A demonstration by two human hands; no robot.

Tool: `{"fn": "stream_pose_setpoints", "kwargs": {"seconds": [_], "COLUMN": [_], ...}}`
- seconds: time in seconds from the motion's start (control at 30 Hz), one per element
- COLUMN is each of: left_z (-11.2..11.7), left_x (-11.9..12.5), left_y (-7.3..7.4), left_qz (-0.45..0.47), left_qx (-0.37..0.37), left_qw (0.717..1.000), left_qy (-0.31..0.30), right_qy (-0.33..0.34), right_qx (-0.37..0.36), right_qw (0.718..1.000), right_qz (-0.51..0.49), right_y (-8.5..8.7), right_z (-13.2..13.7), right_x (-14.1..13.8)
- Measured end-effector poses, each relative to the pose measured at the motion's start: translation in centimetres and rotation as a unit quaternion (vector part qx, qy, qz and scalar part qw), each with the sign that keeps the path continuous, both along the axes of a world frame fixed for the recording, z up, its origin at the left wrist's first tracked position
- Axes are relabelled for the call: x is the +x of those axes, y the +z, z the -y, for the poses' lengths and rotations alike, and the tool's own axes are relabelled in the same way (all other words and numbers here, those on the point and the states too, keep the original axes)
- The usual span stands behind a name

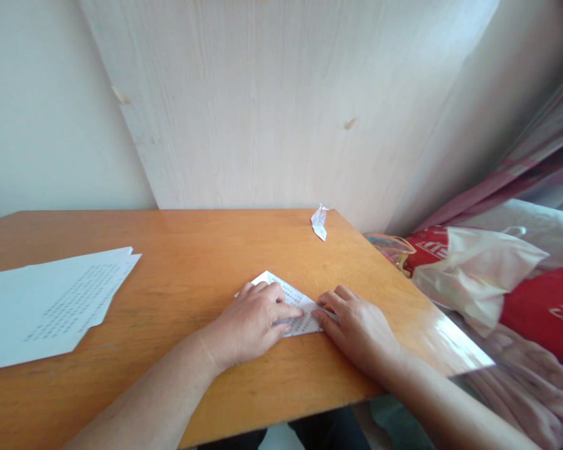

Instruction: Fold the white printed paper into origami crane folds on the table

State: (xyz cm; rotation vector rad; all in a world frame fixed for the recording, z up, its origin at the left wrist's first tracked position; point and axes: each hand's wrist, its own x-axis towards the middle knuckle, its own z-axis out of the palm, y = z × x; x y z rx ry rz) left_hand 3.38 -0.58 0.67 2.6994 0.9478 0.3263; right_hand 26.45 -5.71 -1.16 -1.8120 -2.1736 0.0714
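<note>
A small printed paper [288,292], folded into a triangle-like shape, lies on the orange wooden table [178,275] near its front edge. My left hand [252,322] lies flat on the paper with the fingers stretched out and pressing it down. My right hand [354,328] rests on the paper's right corner, fingers extended and pressing along the edge. Neither hand lifts the paper.
A stack of printed sheets [51,306] lies at the table's left. A small folded paper figure [319,222] stands near the far right corner. A pale wooden board [272,106] leans behind the table. Plastic bags [473,275] and red fabric [544,306] sit to the right.
</note>
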Motion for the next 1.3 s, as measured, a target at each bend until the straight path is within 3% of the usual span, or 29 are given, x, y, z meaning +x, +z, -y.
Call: {"fn": "stream_pose_setpoints", "kwargs": {"seconds": [0.2,0.33,0.43,0.53,0.67,1.03,1.2,1.3], "left_z": [-0.2,-0.4,-0.4,-0.4,-0.4,-0.5,-0.5,-0.6], "left_x": [0.0,0.0,0.0,-0.1,-0.1,-0.2,-0.2,-0.1], "left_y": [-0.2,-0.5,-0.5,-0.4,-0.5,-0.6,-0.4,-0.4], "left_qz": [-0.004,-0.002,0.004,0.008,0.014,0.01,0.011,0.009], "left_qx": [0.005,0.007,0.001,-0.001,-0.008,-0.019,-0.025,-0.024], "left_qw": [1.0,1.0,1.0,1.0,1.0,1.0,1.0,1.0], "left_qy": [-0.014,-0.013,-0.012,-0.01,-0.008,-0.008,-0.007,-0.011], "right_qy": [0.005,0.068,0.15,0.174,0.158,0.048,0.033,0.04], "right_qx": [0.035,0.084,0.053,0.025,0.019,0.041,0.048,0.064], "right_qw": [0.999,0.994,0.987,0.984,0.986,0.995,0.995,0.996], "right_qz": [0.011,0.015,0.028,0.031,0.044,0.083,0.077,0.045], "right_y": [0.3,0.9,1.3,1.4,1.5,1.1,1.0,1.3], "right_z": [0.2,1.8,3.2,4.1,4.5,5.3,5.3,5.1], "right_x": [0.6,0.0,-1.3,-2.3,-2.0,2.3,3.9,3.3]}}
